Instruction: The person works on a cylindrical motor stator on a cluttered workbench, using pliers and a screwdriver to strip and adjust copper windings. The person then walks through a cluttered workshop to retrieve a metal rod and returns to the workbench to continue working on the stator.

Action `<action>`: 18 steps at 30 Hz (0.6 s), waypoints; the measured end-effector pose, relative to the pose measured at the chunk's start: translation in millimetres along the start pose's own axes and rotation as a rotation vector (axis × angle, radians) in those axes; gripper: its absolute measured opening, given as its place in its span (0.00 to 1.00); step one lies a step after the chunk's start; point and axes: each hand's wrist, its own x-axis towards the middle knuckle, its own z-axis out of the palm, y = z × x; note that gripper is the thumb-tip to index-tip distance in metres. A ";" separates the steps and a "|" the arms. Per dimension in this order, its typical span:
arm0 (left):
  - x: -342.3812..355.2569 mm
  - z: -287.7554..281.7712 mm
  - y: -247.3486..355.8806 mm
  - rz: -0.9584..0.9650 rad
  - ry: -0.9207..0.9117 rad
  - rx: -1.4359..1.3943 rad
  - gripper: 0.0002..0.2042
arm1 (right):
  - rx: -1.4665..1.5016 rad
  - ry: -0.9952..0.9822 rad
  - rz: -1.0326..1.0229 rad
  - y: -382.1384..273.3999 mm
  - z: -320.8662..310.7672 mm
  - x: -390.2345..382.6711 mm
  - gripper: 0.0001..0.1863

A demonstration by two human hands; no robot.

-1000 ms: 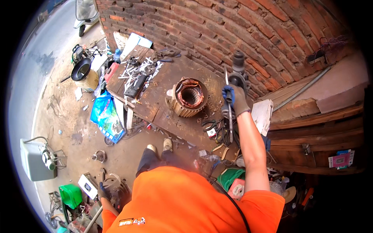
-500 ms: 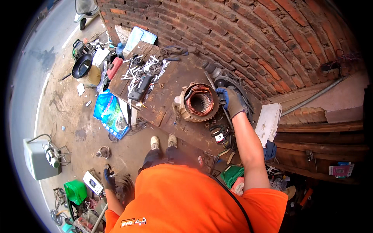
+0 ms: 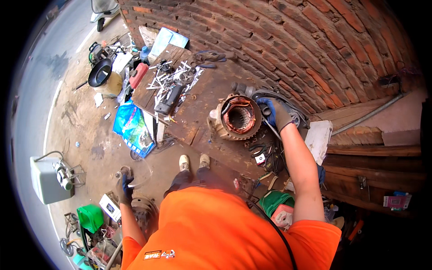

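Note:
A motor housing (image 3: 220, 128) with copper windings stands on the brown worktable, its open round end facing up. Right beside its rim, my right hand (image 3: 276, 113), in a blue and grey glove, closes round a short dark cylindrical piece (image 3: 266, 110). Its exact kind is unclear. My left hand (image 3: 125, 191), in a dark glove, is low over the ground at the left, fingers drawn together. A small pale sliver shows at its thumb side, too small to name. Just beyond its fingertips lies a round metal part (image 3: 125, 170); contact cannot be made out.
On the table (image 3: 211, 85) lie a dark cylindrical tool body (image 3: 168, 101), scattered white strips and a pair of gloves (image 3: 209, 57). Pliers and cables (image 3: 270, 157) are near the front right. A brick wall (image 3: 270, 45) rises behind. A blue bag (image 3: 133, 128) leans at the left.
My left hand has moved forward, up to the round metal part. My right hand stays closed beside the motor housing. The whole view has shifted slightly.

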 end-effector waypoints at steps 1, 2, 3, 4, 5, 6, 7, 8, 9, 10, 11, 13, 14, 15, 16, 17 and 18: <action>5.5 -5.1 -13.7 0.366 -0.012 0.345 0.20 | -0.054 -0.031 -0.072 6.0 -3.5 8.9 0.08; 9.1 -9.0 -10.5 0.600 0.026 0.449 0.18 | 0.030 -0.033 -0.001 6.2 -4.5 11.8 0.08; 9.9 -8.4 0.6 0.560 0.022 0.358 0.22 | 0.115 -0.033 0.070 4.4 -2.4 9.9 0.09; 8.9 -5.7 11.5 0.521 0.018 0.267 0.27 | 0.096 0.010 0.072 2.6 -0.6 7.8 0.08; 7.1 -1.6 35.8 0.296 -0.043 0.083 0.31 | 0.130 -0.011 0.052 3.9 -3.0 5.8 0.09; 4.9 2.0 60.2 0.066 -0.059 -0.100 0.35 | 0.164 -0.034 0.032 5.4 -5.0 5.1 0.09; 0.1 3.1 85.9 0.173 -0.052 -0.059 0.34 | 0.198 -0.058 0.016 8.0 -6.1 4.2 0.10; -4.1 3.9 108.8 0.281 -0.043 -0.019 0.33 | 0.201 -0.089 0.050 6.1 -4.5 1.0 0.12; -7.9 4.2 125.2 0.385 -0.023 0.018 0.32 | 0.255 -0.094 0.051 1.6 0.1 -6.2 0.13; -9.2 5.3 135.6 0.293 -0.048 -0.120 0.30 | 0.308 -0.105 0.055 -0.9 4.9 -13.6 0.15; -9.9 8.3 149.9 0.292 -0.046 -0.152 0.29 | 0.358 -0.113 0.058 -1.8 10.4 -16.9 0.16; -11.1 16.3 183.0 0.229 -0.055 -0.273 0.26 | 0.304 -0.196 -0.191 15.6 0.2 1.1 0.22; -7.3 23.1 200.0 0.172 -0.075 -0.368 0.24 | 0.212 -0.174 -0.404 41.1 -16.0 27.3 0.23; -5.4 29.6 212.5 0.056 -0.091 -0.530 0.22 | 0.272 -0.222 -0.411 46.8 -16.1 33.3 0.24; -6.4 41.0 231.0 0.061 -0.075 -0.575 0.19 | 0.337 -0.265 -0.415 53.0 -18.6 36.9 0.24; -10.4 49.1 243.8 0.069 -0.047 -0.623 0.17 | 0.532 -0.358 -0.201 40.9 -9.1 19.2 0.26; -13.0 49.7 252.5 0.075 -0.098 -0.610 0.17 | 0.535 -0.338 -0.138 31.0 6.3 6.1 0.26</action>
